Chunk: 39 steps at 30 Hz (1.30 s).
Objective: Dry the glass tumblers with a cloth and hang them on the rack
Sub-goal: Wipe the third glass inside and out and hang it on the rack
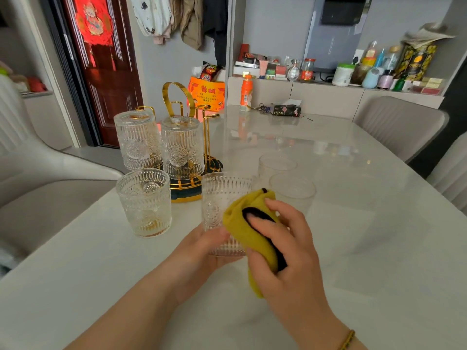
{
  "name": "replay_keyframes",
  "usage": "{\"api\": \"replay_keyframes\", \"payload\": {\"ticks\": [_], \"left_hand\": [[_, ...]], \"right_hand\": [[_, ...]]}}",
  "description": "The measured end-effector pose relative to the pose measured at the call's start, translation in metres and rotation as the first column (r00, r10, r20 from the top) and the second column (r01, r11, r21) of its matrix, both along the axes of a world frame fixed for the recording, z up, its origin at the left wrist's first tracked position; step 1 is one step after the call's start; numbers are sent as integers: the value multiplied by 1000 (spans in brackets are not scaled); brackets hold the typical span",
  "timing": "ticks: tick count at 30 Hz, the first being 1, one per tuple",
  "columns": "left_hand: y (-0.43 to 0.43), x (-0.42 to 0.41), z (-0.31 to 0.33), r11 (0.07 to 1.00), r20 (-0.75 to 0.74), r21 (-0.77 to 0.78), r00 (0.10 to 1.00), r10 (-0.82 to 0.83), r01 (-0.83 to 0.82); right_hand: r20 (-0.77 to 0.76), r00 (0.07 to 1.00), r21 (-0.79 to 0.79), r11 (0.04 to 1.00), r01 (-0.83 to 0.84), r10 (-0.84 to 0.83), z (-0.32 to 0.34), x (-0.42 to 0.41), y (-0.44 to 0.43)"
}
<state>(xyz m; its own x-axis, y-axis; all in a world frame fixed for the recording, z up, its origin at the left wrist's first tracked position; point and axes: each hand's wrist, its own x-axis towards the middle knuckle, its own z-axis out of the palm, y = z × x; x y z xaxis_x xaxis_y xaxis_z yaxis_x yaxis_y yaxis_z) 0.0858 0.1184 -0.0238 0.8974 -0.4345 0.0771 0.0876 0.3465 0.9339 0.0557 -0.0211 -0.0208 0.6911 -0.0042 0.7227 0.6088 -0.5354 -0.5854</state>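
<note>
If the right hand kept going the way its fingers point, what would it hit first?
Probably the tumbler gripped by the left hand: the yellow cloth in the right hand seems to lie against its side.

Setting was a lived-in home, in its dining area. A pale glossy dining table [328,152] stood with padded grey chairs [399,125] drawn up to it. A dark red entry door [106,97] carried a red paper festival hanging [93,18]. Garments [177,16] hung on the wall beside it. A built-in shelf [316,83] was crowded with jars, bottles, cosmetics and small boxes. The table's far end held an orange drink bottle [246,93], keys [262,108] and a tissue pack [286,110]. A gold wire rack [177,97] bore patterned tumblers [137,140]: household glassware.
</note>
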Motion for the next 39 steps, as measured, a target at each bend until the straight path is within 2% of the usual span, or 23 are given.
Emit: {"api": "replay_keyframes", "payload": {"ticks": [2,6,8,11,15,19,23,27,29,32,34,37,39], "left_hand": [[-1,-1,-1,999,8,-36,999,-32,33],[-1,-2,-3,997,26,-50,998,-61,62],[-1,-1,-3,999,41,-39,999,-30,31],[-3,1,-2,997,52,-39,997,63,-61],[-3,4,-4,983,-30,-74,986,165,-167],[-1,6,-9,990,-61,7,988,140,-140],[-2,3,-10,980,84,150,990,116,-128],[-3,1,-9,983,113,169,993,46,-65],[-4,-1,-9,987,112,159,994,-12,-6],[-6,-4,-9,988,90,140,993,-70,57],[-7,-4,-7,993,79,97,994,-70,63],[-5,0,-5,1000,35,-22,999,5,-4],[-1,5,-5,993,-38,-97,997,66,-69]], "right_hand": [[-42,999,83,996,-11,14,4,0,-3],[-271,950,412,911,-31,155,8,1,-5],[-347,919,462,887,-5,186,6,2,-6],[-327,931,439,898,-4,164,4,2,-4],[-257,957,320,946,-45,133,0,-1,2],[-158,986,196,980,-19,51,-5,-2,5],[-70,997,89,995,39,-33,-9,0,6],[10,997,90,993,76,-78,-6,0,4],[54,993,139,986,94,-102,1,-1,-1],[-53,997,351,934,69,-54,11,-1,-8],[-175,984,418,906,66,9,11,0,-9],[-271,960,338,941,29,67,4,0,-2],[-235,968,245,969,-25,85,0,-3,6]]}}
